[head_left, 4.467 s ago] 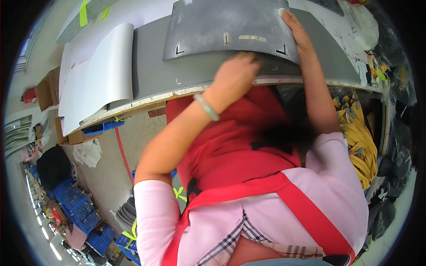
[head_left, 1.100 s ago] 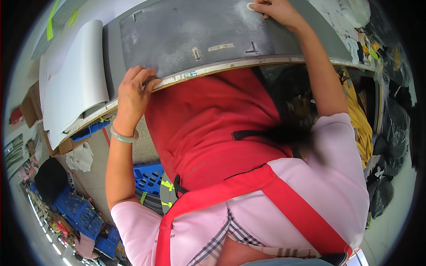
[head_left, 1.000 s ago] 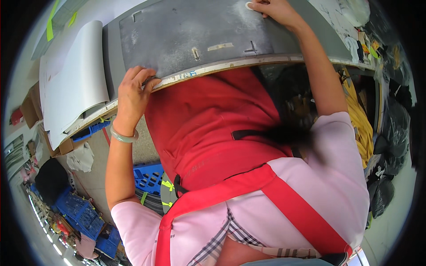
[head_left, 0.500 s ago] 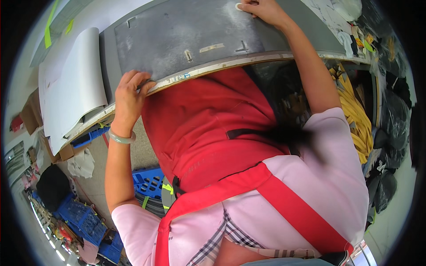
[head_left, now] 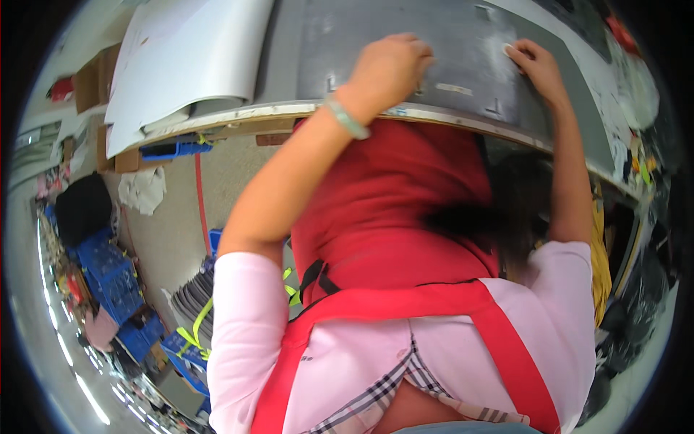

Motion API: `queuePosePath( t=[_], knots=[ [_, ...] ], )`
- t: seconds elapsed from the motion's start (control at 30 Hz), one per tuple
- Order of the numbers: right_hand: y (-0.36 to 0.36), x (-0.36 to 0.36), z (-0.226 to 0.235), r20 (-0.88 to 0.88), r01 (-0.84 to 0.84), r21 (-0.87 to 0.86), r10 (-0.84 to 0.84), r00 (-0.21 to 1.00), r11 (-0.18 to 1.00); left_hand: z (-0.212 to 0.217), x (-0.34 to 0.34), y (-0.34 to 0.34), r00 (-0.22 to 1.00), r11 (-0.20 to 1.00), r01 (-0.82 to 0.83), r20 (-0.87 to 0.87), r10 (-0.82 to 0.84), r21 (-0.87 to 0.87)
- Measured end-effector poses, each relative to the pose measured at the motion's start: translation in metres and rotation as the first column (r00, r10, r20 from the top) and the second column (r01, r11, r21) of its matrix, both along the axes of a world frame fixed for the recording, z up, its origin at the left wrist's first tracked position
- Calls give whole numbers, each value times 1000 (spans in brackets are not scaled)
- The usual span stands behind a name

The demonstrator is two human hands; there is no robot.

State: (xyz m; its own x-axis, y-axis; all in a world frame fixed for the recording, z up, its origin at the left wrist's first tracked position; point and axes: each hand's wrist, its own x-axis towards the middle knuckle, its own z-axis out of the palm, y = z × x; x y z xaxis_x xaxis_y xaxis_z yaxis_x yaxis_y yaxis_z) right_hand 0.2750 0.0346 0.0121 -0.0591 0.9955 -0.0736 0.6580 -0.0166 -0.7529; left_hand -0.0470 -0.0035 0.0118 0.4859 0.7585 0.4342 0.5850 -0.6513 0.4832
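Observation:
A dark grey sheet (head_left: pixel 405 54) with white smears and small slot and corner marks lies on the worktable. My left hand (head_left: pixel 390 69) is above its near part, wrist bent, with a pale green bangle on the forearm. Its fingers are pinched together, and what they hold, if anything, is hidden. My right hand (head_left: pixel 541 69) is at the sheet's right side, thumb and fingers closed on a small white round piece (head_left: pixel 507 50). That piece is against the grey surface or just over it; I cannot tell which.
Large white sheets (head_left: pixel 188 58) with a curled edge lie on the table's left. The table's front edge (head_left: pixel 282 110) runs before my red apron. Blue crates (head_left: pixel 108 275) and cardboard boxes (head_left: pixel 97 76) stand at the left, yellow strips (head_left: pixel 599 260) and dark plastic bags (head_left: pixel 643 289) at the right.
My left hand has left the table's front edge and moved right and inward over the grey sheet. The right hand keeps the white piece near the sheet's right side. The whole view has shifted.

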Motion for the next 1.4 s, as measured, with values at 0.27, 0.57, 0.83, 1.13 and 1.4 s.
queuePosePath(
  t=[0.27, 0.57, 0.83, 1.13, 1.4],
  knots=[
    [-59, -21, 3, -301, 45, 109, -10, 954, 993, -20, 26, 6, 976, 990, -110, -180, 125, 93],
    [-114, -50, 23, 70, -123, 206, 111, 991, 971, -34, 30, 7, 932, 957, -189, -268, 245, 219],
    [-114, -55, 18, 232, -247, 272, 186, 955, 930, -30, 30, 6, 938, 958, -165, -264, 226, 235],
    [-118, -51, 9, -9, 108, 85, -108, 994, 991, -13, 33, 1, 938, 979, -180, -285, 199, 93],
    [-96, -45, 33, -68, 52, -47, -55, 996, 998, -35, 27, 11, 943, 952, -177, -233, 236, 249]
  ],
)
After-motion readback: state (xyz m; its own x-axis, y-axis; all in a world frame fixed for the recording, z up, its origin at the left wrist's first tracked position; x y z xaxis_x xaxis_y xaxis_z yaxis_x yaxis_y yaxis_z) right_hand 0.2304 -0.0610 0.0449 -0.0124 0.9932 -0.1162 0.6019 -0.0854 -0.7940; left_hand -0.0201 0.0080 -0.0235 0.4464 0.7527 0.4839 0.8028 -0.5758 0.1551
